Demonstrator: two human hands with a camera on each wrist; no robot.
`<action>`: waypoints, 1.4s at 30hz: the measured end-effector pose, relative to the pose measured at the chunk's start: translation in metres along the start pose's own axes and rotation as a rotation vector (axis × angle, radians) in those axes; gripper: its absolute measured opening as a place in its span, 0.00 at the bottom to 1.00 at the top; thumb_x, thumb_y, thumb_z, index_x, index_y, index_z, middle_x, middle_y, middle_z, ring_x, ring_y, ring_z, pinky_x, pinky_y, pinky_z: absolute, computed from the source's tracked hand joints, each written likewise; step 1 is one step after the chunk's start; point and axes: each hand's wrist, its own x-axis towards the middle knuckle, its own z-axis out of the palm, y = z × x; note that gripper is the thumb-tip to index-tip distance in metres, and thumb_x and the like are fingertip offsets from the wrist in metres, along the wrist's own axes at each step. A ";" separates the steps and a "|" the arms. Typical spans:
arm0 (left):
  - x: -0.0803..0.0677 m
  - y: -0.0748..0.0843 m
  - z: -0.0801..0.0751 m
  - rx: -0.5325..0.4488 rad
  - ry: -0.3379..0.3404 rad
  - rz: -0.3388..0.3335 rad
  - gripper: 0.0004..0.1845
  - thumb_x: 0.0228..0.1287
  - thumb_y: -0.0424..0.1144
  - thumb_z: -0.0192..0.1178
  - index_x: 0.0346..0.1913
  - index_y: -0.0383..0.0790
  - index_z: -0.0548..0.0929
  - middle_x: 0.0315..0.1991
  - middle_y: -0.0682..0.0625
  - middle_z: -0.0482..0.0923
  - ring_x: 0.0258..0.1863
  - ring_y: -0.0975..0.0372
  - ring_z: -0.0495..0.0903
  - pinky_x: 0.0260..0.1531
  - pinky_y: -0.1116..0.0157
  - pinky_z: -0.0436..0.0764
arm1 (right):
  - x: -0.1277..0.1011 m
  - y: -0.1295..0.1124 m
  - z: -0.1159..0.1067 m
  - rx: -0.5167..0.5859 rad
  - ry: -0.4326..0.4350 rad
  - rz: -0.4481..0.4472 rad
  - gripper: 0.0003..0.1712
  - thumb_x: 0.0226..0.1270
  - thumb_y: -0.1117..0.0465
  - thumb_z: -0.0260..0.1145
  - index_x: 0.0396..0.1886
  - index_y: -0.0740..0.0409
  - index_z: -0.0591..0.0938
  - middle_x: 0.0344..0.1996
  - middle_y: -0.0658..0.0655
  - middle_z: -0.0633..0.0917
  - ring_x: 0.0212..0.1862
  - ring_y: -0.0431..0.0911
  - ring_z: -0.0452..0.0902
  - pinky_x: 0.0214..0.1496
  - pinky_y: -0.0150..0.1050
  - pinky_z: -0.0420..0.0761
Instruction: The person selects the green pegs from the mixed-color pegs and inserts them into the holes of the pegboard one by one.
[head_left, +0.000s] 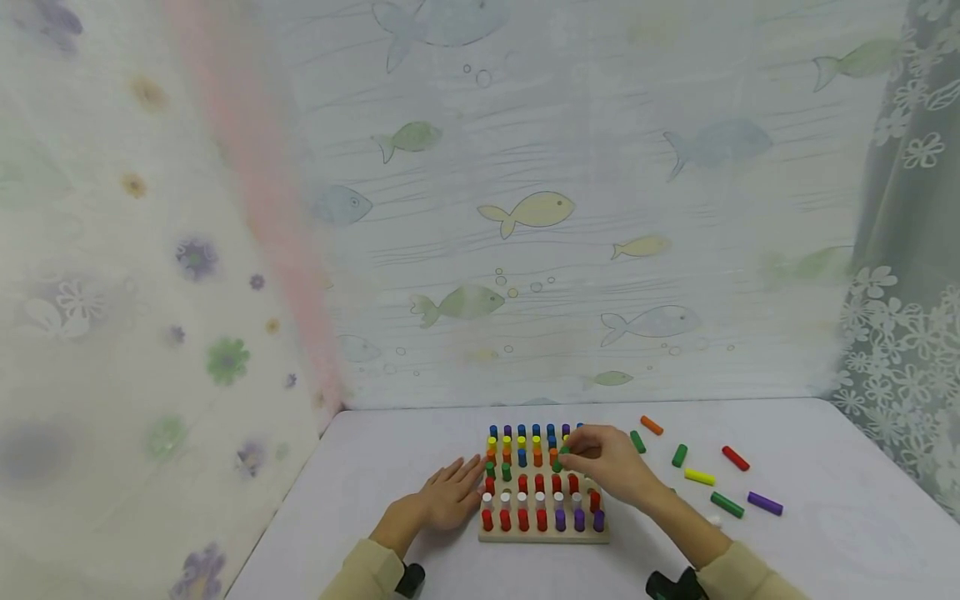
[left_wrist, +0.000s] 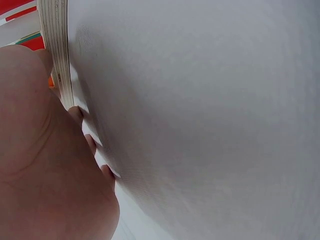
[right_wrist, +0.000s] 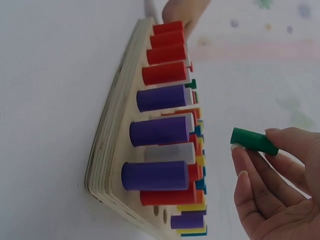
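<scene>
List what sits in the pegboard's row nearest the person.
Four red pegs and three purple pegs stand there; their lower ends, inside the pegboard, are hidden from view.

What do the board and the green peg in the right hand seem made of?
The board looks like pale, unpainted plywood: layered lines run along its edge. The green peg looks matte and evenly coloured: perhaps painted wood, though plastic is possible.

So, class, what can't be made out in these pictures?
Head: part of the pegboard, behind the right hand.
Head: white thing by the right forearm, too small.
Left wrist: most of the pegboard, behind the left hand or beyond the edge.
Right wrist: far pegs, partly hidden by nearer pegs.
</scene>
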 end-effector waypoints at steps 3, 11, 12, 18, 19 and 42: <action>-0.001 0.001 -0.001 -0.003 -0.002 0.000 0.33 0.83 0.55 0.40 0.82 0.48 0.55 0.82 0.50 0.52 0.81 0.50 0.49 0.77 0.42 0.52 | 0.002 0.000 0.004 0.009 -0.004 -0.003 0.11 0.68 0.58 0.73 0.43 0.61 0.86 0.36 0.52 0.88 0.39 0.44 0.86 0.42 0.34 0.87; -0.001 0.002 -0.001 -0.005 0.001 -0.005 0.33 0.82 0.54 0.42 0.82 0.48 0.56 0.82 0.49 0.53 0.81 0.49 0.50 0.77 0.42 0.52 | 0.009 0.003 0.014 -0.034 -0.005 -0.016 0.08 0.69 0.59 0.72 0.40 0.58 0.86 0.35 0.50 0.87 0.39 0.43 0.86 0.44 0.33 0.87; 0.000 0.002 -0.001 -0.005 0.001 -0.005 0.33 0.82 0.54 0.42 0.82 0.48 0.56 0.82 0.49 0.53 0.81 0.49 0.50 0.77 0.42 0.52 | 0.010 0.003 0.015 -0.039 -0.007 -0.015 0.07 0.69 0.59 0.72 0.40 0.58 0.86 0.35 0.49 0.87 0.39 0.43 0.86 0.44 0.33 0.87; 0.001 0.001 0.000 0.003 -0.001 -0.006 0.33 0.82 0.55 0.41 0.82 0.47 0.56 0.82 0.50 0.53 0.81 0.49 0.50 0.77 0.42 0.53 | 0.012 0.001 0.020 -0.037 -0.016 -0.047 0.09 0.69 0.58 0.72 0.41 0.59 0.86 0.36 0.51 0.88 0.39 0.44 0.86 0.43 0.34 0.86; 0.001 0.000 0.000 0.004 -0.003 -0.007 0.33 0.82 0.55 0.41 0.82 0.47 0.56 0.82 0.50 0.53 0.81 0.49 0.50 0.77 0.42 0.53 | 0.012 0.001 0.021 -0.033 -0.016 -0.047 0.09 0.68 0.58 0.72 0.41 0.59 0.86 0.36 0.51 0.88 0.39 0.44 0.86 0.43 0.34 0.87; 0.001 0.001 -0.001 0.003 -0.004 -0.008 0.33 0.83 0.55 0.41 0.82 0.47 0.56 0.82 0.50 0.52 0.81 0.49 0.50 0.77 0.42 0.53 | 0.028 0.006 0.051 -0.061 0.016 0.010 0.05 0.68 0.62 0.72 0.41 0.58 0.85 0.34 0.48 0.88 0.37 0.42 0.83 0.41 0.35 0.85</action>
